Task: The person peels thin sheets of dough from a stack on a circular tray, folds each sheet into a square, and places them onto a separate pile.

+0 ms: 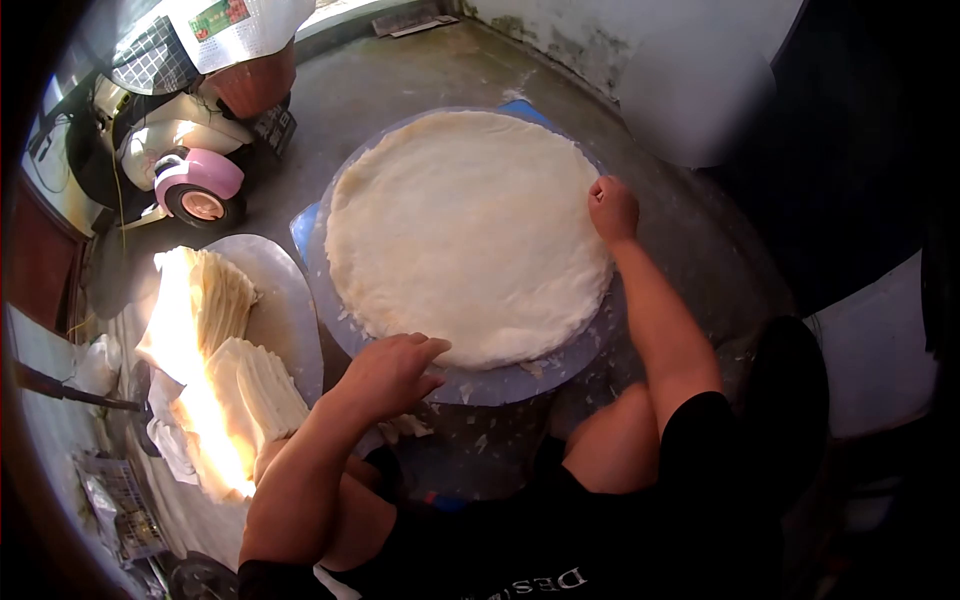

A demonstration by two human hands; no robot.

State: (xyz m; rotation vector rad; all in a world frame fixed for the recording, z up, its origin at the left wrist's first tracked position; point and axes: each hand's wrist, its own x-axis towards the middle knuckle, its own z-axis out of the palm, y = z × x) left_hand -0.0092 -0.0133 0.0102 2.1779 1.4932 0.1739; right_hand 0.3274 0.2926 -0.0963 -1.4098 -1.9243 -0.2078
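Observation:
A wide, round sheet of pale dough point(465, 235) covers most of a round grey board point(470, 388). Its rim is slightly thick and uneven. My left hand point(390, 375) is at the near left edge of the dough, fingers and thumb apart with a gap between them. At the right edge, my right hand point(613, 210) is closed, its fingers curled against the rim; whatever is inside them is hidden. Blue corners of a support point(303, 232) show from under the board.
Left of me, stacks of folded pale sheets point(245, 385) lie in bright sunlight on another round board point(285, 280). A scooter with a pink-rimmed wheel point(203, 190) stands behind them. A stained white wall point(560, 45) bounds the far right. Dough scraps dot the floor.

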